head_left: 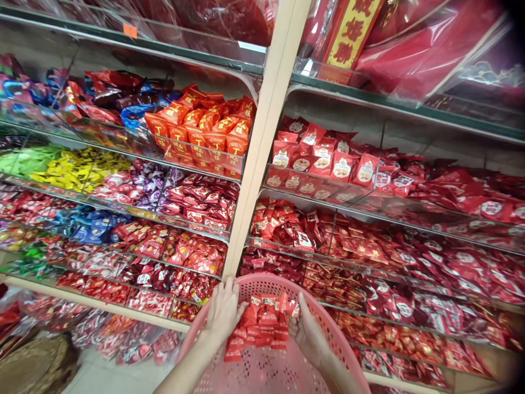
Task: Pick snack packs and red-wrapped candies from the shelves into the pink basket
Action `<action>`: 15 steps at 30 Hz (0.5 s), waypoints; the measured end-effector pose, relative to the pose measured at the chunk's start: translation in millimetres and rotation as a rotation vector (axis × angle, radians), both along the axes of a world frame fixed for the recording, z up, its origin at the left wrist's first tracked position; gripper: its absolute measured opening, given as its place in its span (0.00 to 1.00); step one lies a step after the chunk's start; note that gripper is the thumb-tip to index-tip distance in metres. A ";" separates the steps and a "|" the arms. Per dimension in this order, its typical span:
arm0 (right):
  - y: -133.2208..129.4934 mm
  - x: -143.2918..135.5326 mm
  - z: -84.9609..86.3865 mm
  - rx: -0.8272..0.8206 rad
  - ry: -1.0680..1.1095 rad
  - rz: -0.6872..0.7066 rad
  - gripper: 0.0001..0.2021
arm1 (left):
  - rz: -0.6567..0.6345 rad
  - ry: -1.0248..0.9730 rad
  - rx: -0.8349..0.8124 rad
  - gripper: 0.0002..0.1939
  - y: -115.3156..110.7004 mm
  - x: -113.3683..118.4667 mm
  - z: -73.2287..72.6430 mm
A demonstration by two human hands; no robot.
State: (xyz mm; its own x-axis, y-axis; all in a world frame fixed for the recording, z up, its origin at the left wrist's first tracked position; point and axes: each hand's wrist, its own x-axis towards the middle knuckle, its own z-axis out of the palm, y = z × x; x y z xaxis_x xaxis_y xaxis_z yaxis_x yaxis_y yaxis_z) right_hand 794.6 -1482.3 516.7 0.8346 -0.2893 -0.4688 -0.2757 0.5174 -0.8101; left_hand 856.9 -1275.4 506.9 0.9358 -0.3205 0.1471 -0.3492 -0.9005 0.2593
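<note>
A pink plastic basket (340, 345) with a perforated wall is below me, in front of the shelves. Small red candy packets (262, 331) lie heaped against its far side, with bare pink bottom nearer to me. At the far left rim is my left hand (223, 313), its fingers closed over the edge and its thumb inside, near the heap. Inside the basket on the right, my right hand (308, 332) is closed, with a red and white candy packet (293, 307) between thumb and fingers. Part of that packet is hidden by the hand.
Glass-fronted shelves of wrapped sweets rise on both sides of a pale wooden post (262, 137). Orange-red bags (197, 134) stand left of it, red bags (324, 156) right. Bagged goods (135, 339) and a woven basket (39, 364) sit low at left.
</note>
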 end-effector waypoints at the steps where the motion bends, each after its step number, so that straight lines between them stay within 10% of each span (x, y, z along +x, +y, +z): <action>1: -0.8 1.6 0.3 -0.005 -0.001 0.003 0.21 | 0.009 -0.022 0.004 0.24 -2.0 -2.1 -0.8; 8: -4.0 14.4 -2.2 0.037 0.004 -0.017 0.21 | -0.022 -0.174 -0.050 0.18 -15.7 -27.9 -3.2; 15: -7.0 15.0 -8.7 -0.025 0.017 0.039 0.23 | -0.078 0.145 -0.038 0.27 -21.2 -30.4 -5.1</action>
State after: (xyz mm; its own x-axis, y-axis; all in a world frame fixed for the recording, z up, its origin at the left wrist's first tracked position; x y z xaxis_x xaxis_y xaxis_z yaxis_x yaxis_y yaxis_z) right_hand 809.6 -1489.3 508.0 0.8372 -0.2688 -0.4763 -0.3094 0.4855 -0.8177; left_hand 826.5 -1296.5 501.8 0.9206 -0.3897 0.0260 -0.3741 -0.8607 0.3454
